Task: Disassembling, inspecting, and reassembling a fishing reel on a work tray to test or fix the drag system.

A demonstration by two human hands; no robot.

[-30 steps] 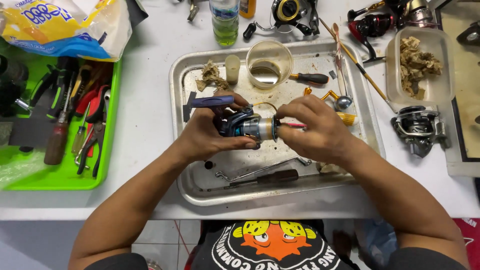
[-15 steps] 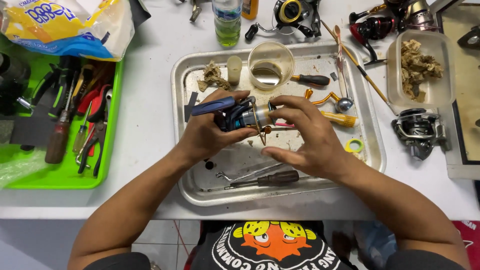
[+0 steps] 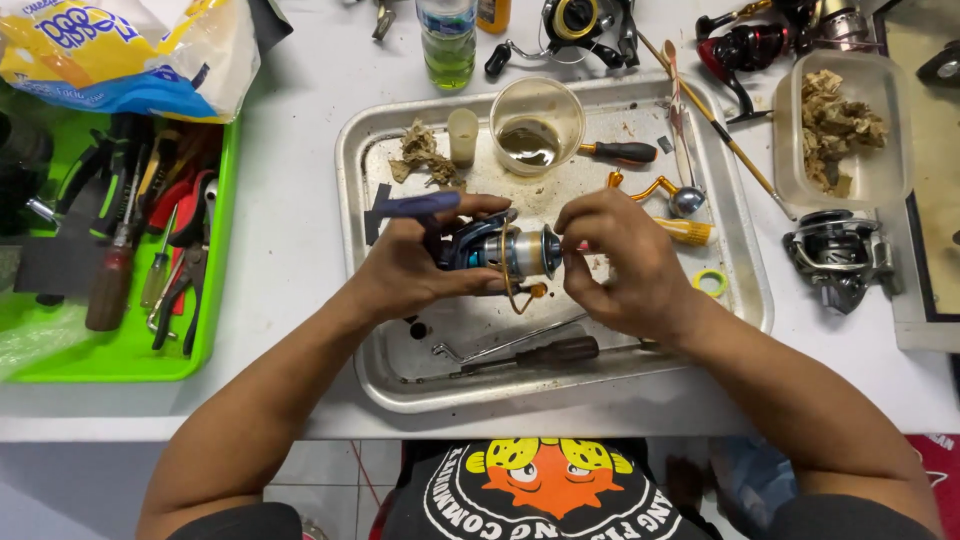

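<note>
Over the metal tray on the bench, my left hand is clamped around the blue spinning reel while my right hand pinches its spool end, reassembly looking partway with screwdriver and loose parts lying unused.

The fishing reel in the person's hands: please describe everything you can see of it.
The fishing reel is a small spinning reel with a dark body showing blue accents, a silver metallic spool facing right, and a thin wire bail looping below it to a small orange piece. It is held lying sideways above the metal tray, not resting on it. The left hand wraps around its body from the left; the right hand touches the spool end with its fingertips. Much of it is hidden by fingers.
</note>
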